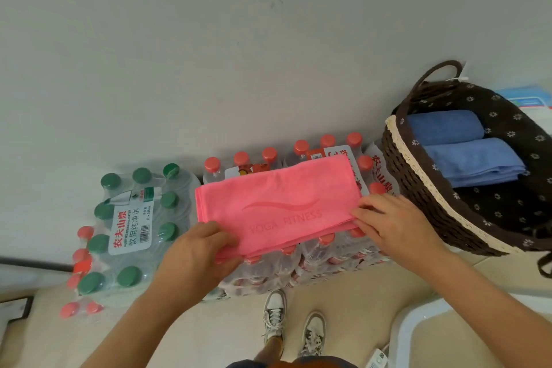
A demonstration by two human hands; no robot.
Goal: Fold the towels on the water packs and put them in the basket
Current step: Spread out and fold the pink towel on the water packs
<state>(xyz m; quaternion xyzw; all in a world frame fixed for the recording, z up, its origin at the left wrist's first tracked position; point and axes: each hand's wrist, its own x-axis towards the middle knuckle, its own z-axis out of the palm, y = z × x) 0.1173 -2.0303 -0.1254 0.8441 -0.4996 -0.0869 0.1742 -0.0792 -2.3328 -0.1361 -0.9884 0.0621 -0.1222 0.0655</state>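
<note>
**Pink towel folded flat on the red-capped water packs**

The pink towel (277,206), stamped YOGA FITNESS, lies in layers across the red-capped water packs (331,257), which stand on a beige tile floor (373,287) against a plain pale wall (239,54); the left hand (197,257) pinches the towel's near left corner, fingers curled over the top; the right hand (397,227) pinches the near right corner, fingers close together; a green-capped water pack (134,227) sits just left; the dark wicker basket (418,169) at right holds two folded blue towels (475,164); sneakers (274,314) show below.
</note>
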